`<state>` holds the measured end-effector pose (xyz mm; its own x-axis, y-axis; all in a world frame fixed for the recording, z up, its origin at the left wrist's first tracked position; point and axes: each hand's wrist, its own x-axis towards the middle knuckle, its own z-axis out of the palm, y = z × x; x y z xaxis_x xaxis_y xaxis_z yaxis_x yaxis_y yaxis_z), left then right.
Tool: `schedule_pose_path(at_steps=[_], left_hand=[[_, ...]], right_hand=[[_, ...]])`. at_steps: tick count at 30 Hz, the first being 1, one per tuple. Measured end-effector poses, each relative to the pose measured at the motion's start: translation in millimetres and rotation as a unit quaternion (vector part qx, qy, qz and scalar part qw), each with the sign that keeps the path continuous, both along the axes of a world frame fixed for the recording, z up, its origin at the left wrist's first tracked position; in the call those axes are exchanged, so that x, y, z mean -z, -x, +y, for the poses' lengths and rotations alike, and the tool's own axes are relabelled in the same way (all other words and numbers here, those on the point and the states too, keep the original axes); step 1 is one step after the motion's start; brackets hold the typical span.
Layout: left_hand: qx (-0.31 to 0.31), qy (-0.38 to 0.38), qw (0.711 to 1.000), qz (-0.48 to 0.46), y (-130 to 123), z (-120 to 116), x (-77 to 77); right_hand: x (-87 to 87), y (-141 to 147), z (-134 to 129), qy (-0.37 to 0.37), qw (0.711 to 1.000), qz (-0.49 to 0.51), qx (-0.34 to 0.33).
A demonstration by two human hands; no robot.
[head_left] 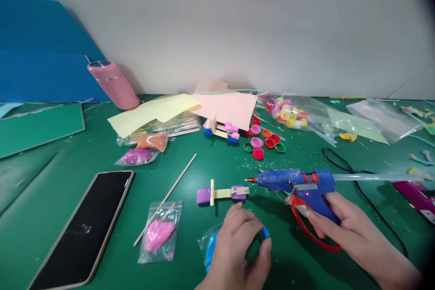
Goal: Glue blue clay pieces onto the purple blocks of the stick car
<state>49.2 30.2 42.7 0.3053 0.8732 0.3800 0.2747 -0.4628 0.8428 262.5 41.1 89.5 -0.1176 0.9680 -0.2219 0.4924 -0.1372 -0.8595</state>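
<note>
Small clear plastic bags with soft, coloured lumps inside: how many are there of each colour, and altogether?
Orange lump in clear plastic: 1
Purple lump in clear plastic: 1
Bright pink lump in clear plastic: 1
Blue lump in clear plastic, partly hidden by the left hand: 1
Total: 4

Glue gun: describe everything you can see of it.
The glue gun has a scuffed blue, plastic-looking body with red parts on top, a pale label and a red loop below. A small red light glows on its side. The right hand grips its handle above the green table. It lies roughly level, its copper-coloured nozzle pointing left, and a translucent glue stick juts from the rear. Whether glue is coming out is unclear.
</note>
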Motion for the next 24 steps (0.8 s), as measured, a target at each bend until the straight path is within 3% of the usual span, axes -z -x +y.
schedule_pose_path(at_steps=[5, 11, 18, 24], left_hand=[[-0.028, -0.014, 0.999, 0.016, -4, -2, 6.1], [-0.069, -0.038, 0.993, 0.086, -5, -3, 4.8], [0.0, -0.016, 0.988, 0.157, 6, 4, 3.8], [0.024, 0.031, 0.982, 0.182, 9, 7, -0.7]], right_hand=[[-4.1, 8, 0, 0.006, 1.0, -0.019, -0.023], [-6.5, 18, 1, -0.015, 1.0, -0.02, 0.018], [-6.8, 21, 3, -0.014, 0.999, -0.032, 0.012], [-6.0, 21, 3, -0.017, 0.999, -0.039, 0.012]])
